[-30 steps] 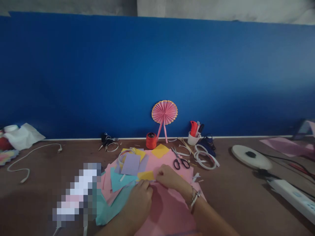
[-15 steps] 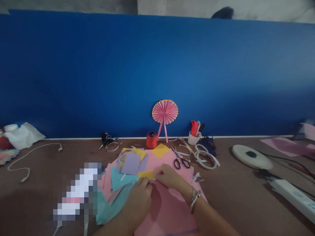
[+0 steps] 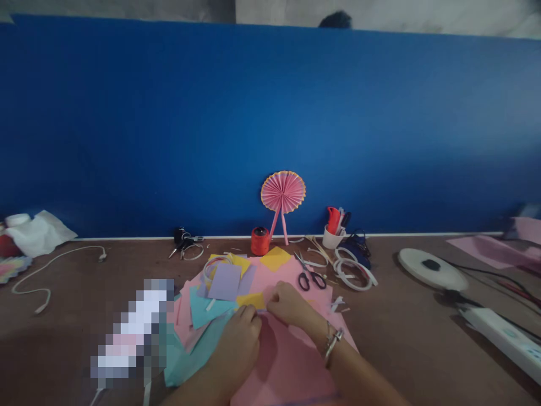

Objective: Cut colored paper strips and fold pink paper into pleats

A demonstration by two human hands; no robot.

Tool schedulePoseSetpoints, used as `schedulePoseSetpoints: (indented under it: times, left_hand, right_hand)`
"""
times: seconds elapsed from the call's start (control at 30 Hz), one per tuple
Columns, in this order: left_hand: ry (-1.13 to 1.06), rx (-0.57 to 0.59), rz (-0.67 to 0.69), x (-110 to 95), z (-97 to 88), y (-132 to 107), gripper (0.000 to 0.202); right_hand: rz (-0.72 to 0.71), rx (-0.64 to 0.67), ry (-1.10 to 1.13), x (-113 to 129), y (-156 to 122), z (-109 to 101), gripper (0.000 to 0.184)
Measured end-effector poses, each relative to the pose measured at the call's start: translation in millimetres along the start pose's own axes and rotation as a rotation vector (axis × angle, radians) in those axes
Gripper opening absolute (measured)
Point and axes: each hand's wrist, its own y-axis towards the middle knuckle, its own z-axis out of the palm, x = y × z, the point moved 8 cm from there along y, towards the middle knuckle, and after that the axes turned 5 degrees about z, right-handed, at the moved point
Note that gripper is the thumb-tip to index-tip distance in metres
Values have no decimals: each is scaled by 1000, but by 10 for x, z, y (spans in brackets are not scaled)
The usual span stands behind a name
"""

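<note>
My left hand and right hand meet fingertip to fingertip, both pinched closed on the far edge of the pink paper sheet. It lies flat on the tabletop, just before a yellow paper scrap. Black-handled scissors rest near my right hand.

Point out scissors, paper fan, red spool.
scissors point(image 3: 310, 274): head view, where the handles meet.
paper fan point(image 3: 283, 192): head view, pleated disc.
red spool point(image 3: 259, 242): head view, side wall.
</note>
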Motion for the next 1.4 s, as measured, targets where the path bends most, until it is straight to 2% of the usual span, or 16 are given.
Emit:
schedulePoseSetpoints:
  times: [0.23, 0.7, 0.93, 1.13, 1.4]
  left_hand:
    - [4, 17, 3, 6, 24, 0, 34]
    - [13, 31, -9, 36, 59, 7, 34]
    - [-13, 35, -24, 6, 8, -3, 37]
    - [-9, 51, -38, 26, 46, 7, 38]
    - [140, 112, -7, -4, 126, 42, 26]
  right_hand:
    - [8, 28, 7, -27, 19, 17, 17]
    - [-28, -15, -26, -30, 23, 33, 14]
    - [-11, -2, -27, -51, 31, 47, 15]
    - [31, -4, -68, -47, 19, 23, 13]
    - [22, 7, -60, 0, -10, -3, 11]
